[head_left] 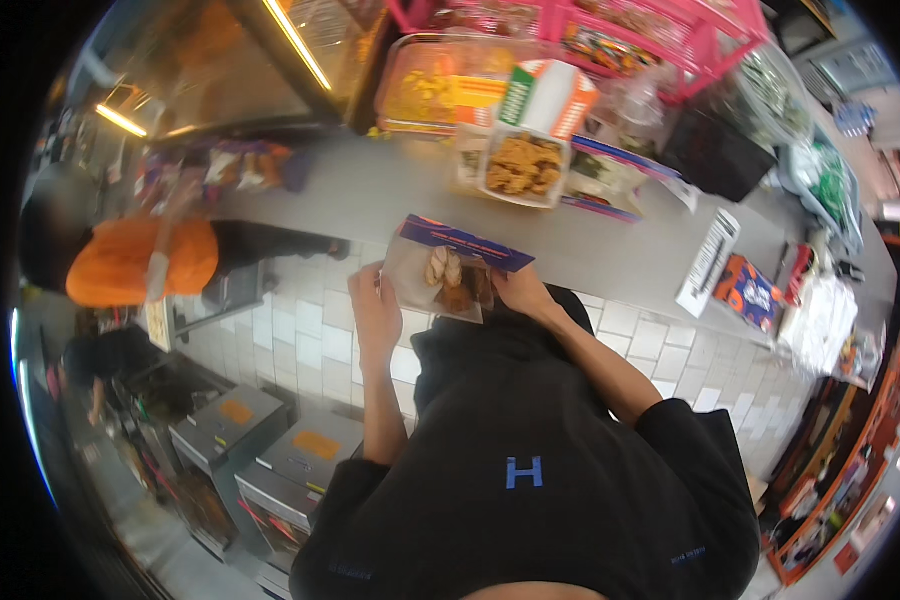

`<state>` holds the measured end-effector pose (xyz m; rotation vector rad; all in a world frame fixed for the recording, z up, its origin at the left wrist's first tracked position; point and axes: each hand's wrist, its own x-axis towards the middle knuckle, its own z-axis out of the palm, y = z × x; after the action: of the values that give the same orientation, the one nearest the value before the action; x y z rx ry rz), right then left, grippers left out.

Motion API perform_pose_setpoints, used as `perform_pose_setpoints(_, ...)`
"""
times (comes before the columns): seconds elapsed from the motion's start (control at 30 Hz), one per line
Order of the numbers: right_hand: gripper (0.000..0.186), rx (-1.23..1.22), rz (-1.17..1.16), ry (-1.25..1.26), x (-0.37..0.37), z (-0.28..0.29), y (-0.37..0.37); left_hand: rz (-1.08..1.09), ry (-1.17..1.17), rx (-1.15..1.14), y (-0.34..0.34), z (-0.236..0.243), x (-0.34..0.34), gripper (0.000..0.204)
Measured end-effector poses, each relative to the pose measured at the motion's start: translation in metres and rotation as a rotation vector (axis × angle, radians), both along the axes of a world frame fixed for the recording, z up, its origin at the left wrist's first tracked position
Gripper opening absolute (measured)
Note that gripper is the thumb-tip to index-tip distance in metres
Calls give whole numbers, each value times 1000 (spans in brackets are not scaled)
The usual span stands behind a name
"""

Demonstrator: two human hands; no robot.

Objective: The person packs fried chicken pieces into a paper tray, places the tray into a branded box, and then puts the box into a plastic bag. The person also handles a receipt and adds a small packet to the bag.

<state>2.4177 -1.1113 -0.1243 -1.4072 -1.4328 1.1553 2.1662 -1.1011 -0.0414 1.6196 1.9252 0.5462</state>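
In front of my body, above the near edge of the counter, is a clear plastic bag (415,275) with a purple and orange header strip. Pale, rounded pieces and darker brown ones show through its film. My left hand (375,300) has closed fingers at the bag's left edge. At the right side, just under the header, my right hand (523,292) grips the bag, its fingertips partly behind it. Beyond the bag stands an open carton of brown fried-looking pieces (523,168). A similar purple-edged bag (605,178) lies beside that carton.
The grey counter (370,180) carries a clear tub (410,85), pink baskets (670,40), a black box (718,150) and a white card (708,262). A purple packet (748,292) and white plastic bags (820,315) lie right. Someone in orange (145,262) stands left, near grey metal units (300,465).
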Motion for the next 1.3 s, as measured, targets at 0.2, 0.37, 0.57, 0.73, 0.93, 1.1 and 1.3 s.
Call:
perform_pose_setpoints(0.2,30,-138,21,-127,117,55,-54,-142,-344,-213,-18,26,97,38)
perform_pose_setpoints(0.37,24,-477,-223,66,198,71,-77,-336,-299,-377,-7,-6,181,52)
perform_pose_setpoints(0.57,26,-410,-162,-347,299,38,-74,-561,-138,-157,-28,-73,289,77)
perform_pose_setpoints(0.73,27,-330,-143,-566,319,19,-71,-485,266,38,-44,-84,338,95)
perform_pose_setpoints(0.93,29,-189,-220,-368,321,28,-77,-413,275,1,-35,-75,351,102)
perform_pose_setpoints(1.1,34,-137,-395,-39,311,27,-68,-382,254,-7,-31,-69,354,102)
perform_pose_setpoints(1.3,72,-97,-538,19,293,25,-63,-314,243,-34,-21,-77,356,101)
